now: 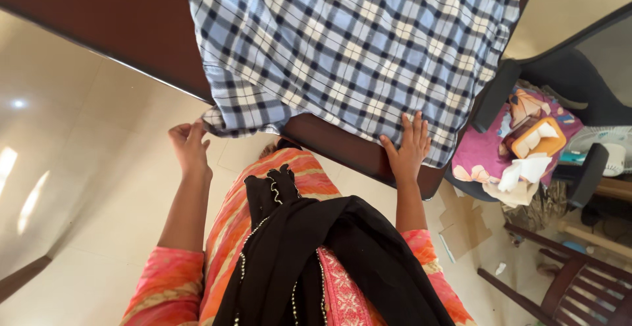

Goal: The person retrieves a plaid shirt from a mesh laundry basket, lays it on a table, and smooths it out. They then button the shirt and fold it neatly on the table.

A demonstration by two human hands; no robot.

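A blue, white and dark checked shirt (349, 43) lies spread on a dark brown table (125, 23), its lower edge hanging over the near side. My left hand (189, 143) pinches the shirt's hanging corner just off the table edge. My right hand (408, 145) lies flat, fingers spread, pressing the shirt's lower right hem against the table edge. I wear an orange patterned garment with a black scarf (316, 253) hanging down my front.
A black office chair (579, 69) at the right holds a pink cloth (487, 155), an orange box and white papers. A dark wooden chair (566, 280) stands at bottom right. Cardboard pieces (464, 224) lie on the cream tiled floor (85, 188).
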